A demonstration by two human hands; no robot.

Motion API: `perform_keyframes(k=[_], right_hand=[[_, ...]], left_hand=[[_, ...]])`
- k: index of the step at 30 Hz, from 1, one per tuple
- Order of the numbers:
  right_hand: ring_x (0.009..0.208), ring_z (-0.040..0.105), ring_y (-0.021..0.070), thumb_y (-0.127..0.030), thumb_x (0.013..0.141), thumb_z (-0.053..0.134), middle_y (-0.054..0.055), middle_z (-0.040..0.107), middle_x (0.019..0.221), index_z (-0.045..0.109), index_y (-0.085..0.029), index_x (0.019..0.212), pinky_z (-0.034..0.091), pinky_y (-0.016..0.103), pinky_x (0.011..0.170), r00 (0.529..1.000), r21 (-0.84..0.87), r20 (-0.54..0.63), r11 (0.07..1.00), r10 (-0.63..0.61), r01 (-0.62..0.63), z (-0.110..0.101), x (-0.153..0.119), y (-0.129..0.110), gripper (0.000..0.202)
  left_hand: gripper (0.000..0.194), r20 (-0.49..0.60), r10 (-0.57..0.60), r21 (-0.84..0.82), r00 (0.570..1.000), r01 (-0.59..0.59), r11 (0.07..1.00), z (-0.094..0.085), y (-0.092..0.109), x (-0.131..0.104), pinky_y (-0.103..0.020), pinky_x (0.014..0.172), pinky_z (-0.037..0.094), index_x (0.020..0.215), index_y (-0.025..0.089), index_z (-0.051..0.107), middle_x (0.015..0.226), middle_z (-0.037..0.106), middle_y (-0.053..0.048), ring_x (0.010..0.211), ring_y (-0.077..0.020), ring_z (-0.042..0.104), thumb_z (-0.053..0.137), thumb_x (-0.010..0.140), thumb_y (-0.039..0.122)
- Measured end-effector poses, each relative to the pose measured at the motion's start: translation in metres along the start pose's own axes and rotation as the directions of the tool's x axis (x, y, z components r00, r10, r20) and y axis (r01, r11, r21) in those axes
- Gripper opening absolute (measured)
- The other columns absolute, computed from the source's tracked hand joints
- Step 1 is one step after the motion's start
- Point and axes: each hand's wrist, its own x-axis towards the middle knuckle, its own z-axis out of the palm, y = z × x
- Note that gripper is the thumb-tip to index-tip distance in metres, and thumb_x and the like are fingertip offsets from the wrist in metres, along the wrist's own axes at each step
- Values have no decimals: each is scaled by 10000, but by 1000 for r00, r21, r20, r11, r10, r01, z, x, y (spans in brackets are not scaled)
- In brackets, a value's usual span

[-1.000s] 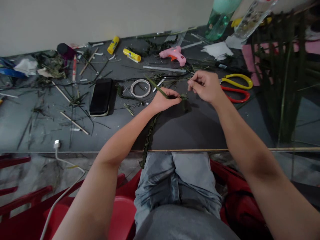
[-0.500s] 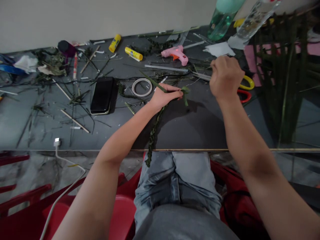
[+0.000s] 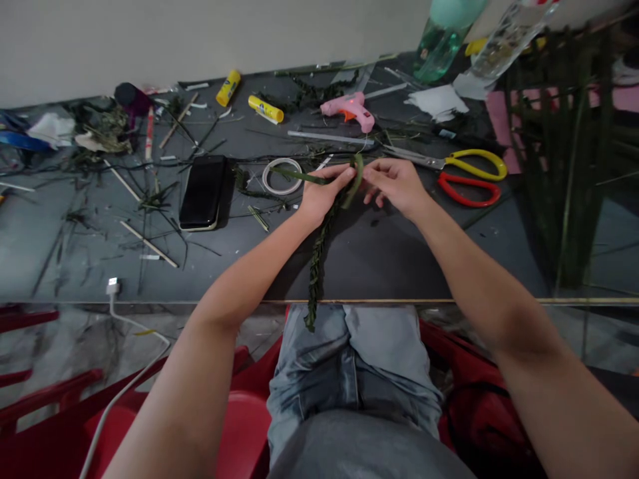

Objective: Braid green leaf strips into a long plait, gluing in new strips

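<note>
My left hand (image 3: 322,194) is closed around a braided green leaf strip (image 3: 315,266), whose plaited tail hangs over the table's front edge. A loose flat leaf end (image 3: 299,175) sticks out to the left of that hand, and another leaf end (image 3: 355,181) curls up by its fingertips. My right hand (image 3: 394,185) meets the curled end from the right, thumb and forefinger pinched at its edge; their exact contact is partly hidden. Just behind lies a pink glue gun (image 3: 349,110), with a fine thread below its handle. Scissors (image 3: 449,165) with yellow and red handles rest right of my right hand.
A black phone (image 3: 202,191), a tape roll (image 3: 282,176) and two yellow glue sticks (image 3: 266,109) lie on the dark table (image 3: 399,259) among leaf scraps. Bottles (image 3: 444,50) stand at the back right, near long dark leaves (image 3: 564,166). A white cable (image 3: 130,319) hangs off the front edge.
My right hand has come left and down from above the scissors to the leaf end, uncovering the scissors. The braid's hanging tail has shifted slightly right; my left hand keeps its hold.
</note>
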Motion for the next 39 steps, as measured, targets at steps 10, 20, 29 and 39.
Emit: perform_keyframes(k=[10, 20, 29, 39], right_hand=[[902, 660, 240, -472, 828, 744, 83, 678, 1159, 636, -316, 1270, 581, 402, 785, 920, -238, -247, 940, -303, 245, -2, -5, -6, 480], [797, 688, 185, -387, 854, 687, 45, 733, 953, 710, -253, 1033, 544, 271, 601, 991, 177, -120, 984, 51, -29, 6, -7, -17, 225], [601, 645, 141, -158, 612, 913, 24, 694, 695, 710, -179, 775, 564, 255, 504, 973, 287, 23, 930, 232, -228, -5, -4, -19, 261], [567, 562, 102, -58, 699, 756, -7, 644, 684, 713, -196, 761, 533, 233, 485, 983, 221, -141, 971, 122, -89, 9, -1, -13, 157]], left_hand=[[371, 162, -30, 33, 986, 24, 999, 2, 1, -3, -256, 620, 591, 944, 171, 808, 841, 790, -41, 682, -130, 697, 900, 667, 399], [358, -53, 148, 215, 988, -134, 967, 1, 9, -2, -336, 942, 577, 959, 198, 795, 942, 803, -29, 933, -189, 742, 900, 625, 127], [411, 75, 138, 152, 988, -148, 977, -3, 16, -8, -343, 912, 598, 911, 199, 812, 945, 817, -60, 899, -205, 761, 983, 548, 287], [291, -61, -111, -26, 992, 109, 994, -4, -5, 4, -304, 759, 606, 912, 204, 781, 829, 782, -26, 740, -145, 721, 821, 794, 467]])
